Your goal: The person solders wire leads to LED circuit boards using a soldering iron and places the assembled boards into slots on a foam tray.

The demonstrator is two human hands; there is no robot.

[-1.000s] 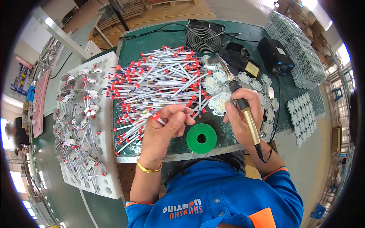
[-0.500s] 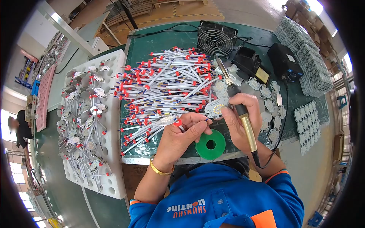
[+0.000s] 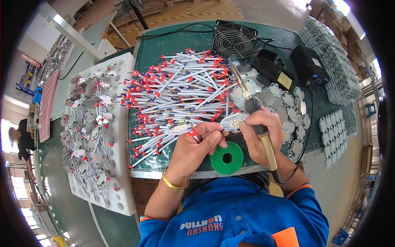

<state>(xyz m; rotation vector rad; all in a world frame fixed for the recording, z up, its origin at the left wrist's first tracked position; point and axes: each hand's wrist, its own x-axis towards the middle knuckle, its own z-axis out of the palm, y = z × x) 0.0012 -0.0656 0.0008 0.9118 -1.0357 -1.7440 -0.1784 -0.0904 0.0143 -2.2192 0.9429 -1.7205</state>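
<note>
My left hand [image 3: 190, 153] is closed on a short white cable with a red grommet [image 3: 192, 132]; its blue wire end points right. My right hand [image 3: 266, 138] is wrapped round a soldering iron [image 3: 269, 153], its tip up and to the left. Between the right thumb and fingers sits a round LED board [image 3: 233, 122], its edge close to the wire end; whether they touch I cannot tell. Another LED board [image 3: 180, 129] lies just beyond my left hand. Below the hands rests a green solder spool [image 3: 236, 163], flat at the table edge.
A heap of white cables [image 3: 177, 90] covers the table's middle. Left stands a white foam tray [image 3: 123, 164] with wired boards. Behind are a fan [image 3: 233, 44], an iron stand [image 3: 266, 64] and a black soldering station [image 3: 309, 68]. Loose boards and stacked board panels [image 3: 335, 61] lie right.
The LED board has shifted slightly left and tilted flatter towards the left hand. The soldering iron's tip has swung a little left. My left hand has hardly moved.
</note>
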